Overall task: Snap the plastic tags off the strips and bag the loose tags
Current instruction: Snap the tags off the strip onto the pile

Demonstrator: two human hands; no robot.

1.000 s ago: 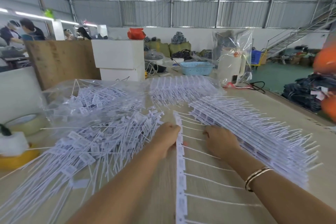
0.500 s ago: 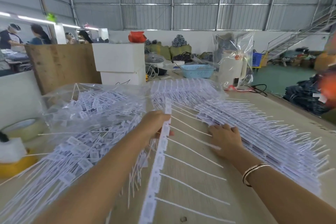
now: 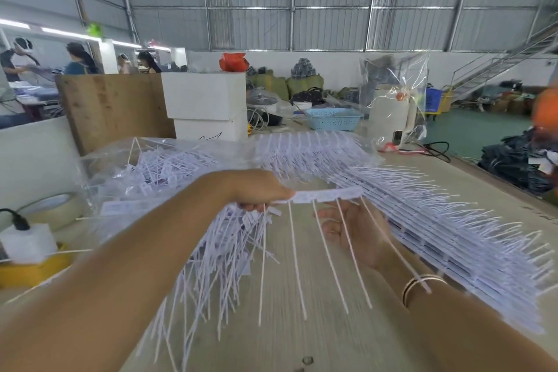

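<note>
Dangling from left hand (image 3: 256, 190) grip: flat white comb-toothed plastic strip (image 3: 327, 195).

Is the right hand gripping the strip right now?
No, the right hand lies open below the strip, which only the left hand grips at one end.

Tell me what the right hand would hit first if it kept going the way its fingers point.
The right hand lies under the hanging tails of the strip, fingers pointing left. Going on, it would likely first meet the loose tags hanging under the left hand, though depth is unclear.
</note>
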